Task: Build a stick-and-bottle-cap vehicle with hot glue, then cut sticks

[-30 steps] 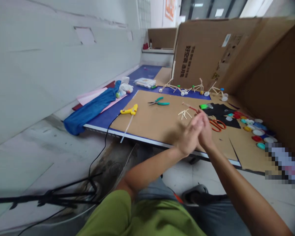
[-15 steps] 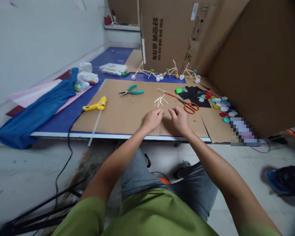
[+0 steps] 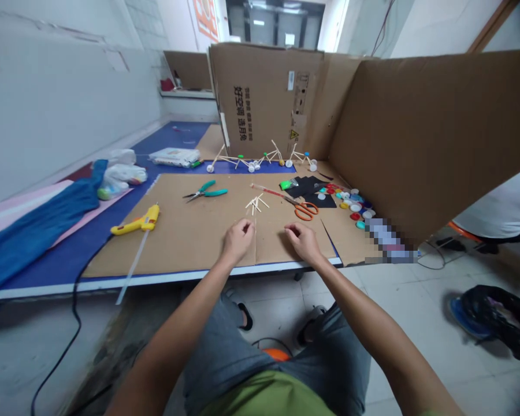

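My left hand (image 3: 237,239) and my right hand (image 3: 302,240) rest on the brown cardboard sheet (image 3: 186,231) near the table's front edge, a hand's width apart. Both have their fingers curled in, and I see nothing in either. A small bunch of wooden sticks (image 3: 255,203) lies just beyond my left hand. Orange-handled scissors (image 3: 301,208) lie beyond my right hand. Teal pliers (image 3: 207,191) and a yellow glue gun (image 3: 136,222) lie to the left.
Several coloured bottle caps (image 3: 351,203) and black paper (image 3: 308,187) sit at the right. Stick-and-cap models (image 3: 260,160) stand before a tall cardboard wall (image 3: 416,133). A blue cloth (image 3: 39,225) lies at the left. Another person's sleeve (image 3: 502,211) shows at the right.
My hands were pressed together in the air, then parted and came down onto the cardboard. The camera swung right and tilted up, showing more of the cardboard wall.
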Available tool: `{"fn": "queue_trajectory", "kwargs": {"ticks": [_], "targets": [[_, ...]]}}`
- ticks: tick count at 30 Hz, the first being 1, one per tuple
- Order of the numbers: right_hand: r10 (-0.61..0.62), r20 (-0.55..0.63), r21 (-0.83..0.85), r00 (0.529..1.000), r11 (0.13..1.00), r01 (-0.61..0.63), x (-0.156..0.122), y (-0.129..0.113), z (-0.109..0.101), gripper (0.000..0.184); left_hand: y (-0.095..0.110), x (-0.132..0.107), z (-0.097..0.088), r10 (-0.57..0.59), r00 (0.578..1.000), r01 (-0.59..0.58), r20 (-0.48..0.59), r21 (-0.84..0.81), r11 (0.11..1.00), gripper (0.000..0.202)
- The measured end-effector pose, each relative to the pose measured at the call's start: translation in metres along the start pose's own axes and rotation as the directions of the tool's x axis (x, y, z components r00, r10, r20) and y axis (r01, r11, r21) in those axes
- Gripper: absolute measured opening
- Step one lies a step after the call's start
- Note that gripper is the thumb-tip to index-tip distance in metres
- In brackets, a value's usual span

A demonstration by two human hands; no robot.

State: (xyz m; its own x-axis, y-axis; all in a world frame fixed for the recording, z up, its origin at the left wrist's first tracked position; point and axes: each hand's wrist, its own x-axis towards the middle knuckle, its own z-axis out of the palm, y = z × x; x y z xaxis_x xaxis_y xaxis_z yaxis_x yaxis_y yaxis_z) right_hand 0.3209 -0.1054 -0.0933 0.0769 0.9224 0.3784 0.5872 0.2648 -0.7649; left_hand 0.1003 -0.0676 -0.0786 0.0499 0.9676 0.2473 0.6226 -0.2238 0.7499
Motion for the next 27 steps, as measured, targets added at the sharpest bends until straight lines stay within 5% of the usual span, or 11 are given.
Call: {"fn": "queue_trajectory", "kwargs": {"ticks": [14, 19, 27], "targets": [[-0.158, 0.072, -0.203, 0.985, 0.964, 0.170, -0.005, -0.009, 0.000, 0.026, -0.002, 0.001, 0.001, 0.012, 1.000, -0.012, 0.004, 0.032, 0.999, 0.019], [-0.160, 0.079, -0.279, 0.984, 0.944, 0.176, -0.008, -0.012, 0.000, 0.034, -0.006, 0.003, 0.003, 0.039, 0.999, -0.041, 0.022, 0.109, 0.993, 0.021], [-0.153, 0.067, -0.350, 0.986, 0.922, 0.167, -0.008, -0.012, 0.002, 0.022, -0.003, 0.002, 0.003, 0.026, 0.999, -0.033, 0.038, 0.198, 0.980, 0.024]]}}
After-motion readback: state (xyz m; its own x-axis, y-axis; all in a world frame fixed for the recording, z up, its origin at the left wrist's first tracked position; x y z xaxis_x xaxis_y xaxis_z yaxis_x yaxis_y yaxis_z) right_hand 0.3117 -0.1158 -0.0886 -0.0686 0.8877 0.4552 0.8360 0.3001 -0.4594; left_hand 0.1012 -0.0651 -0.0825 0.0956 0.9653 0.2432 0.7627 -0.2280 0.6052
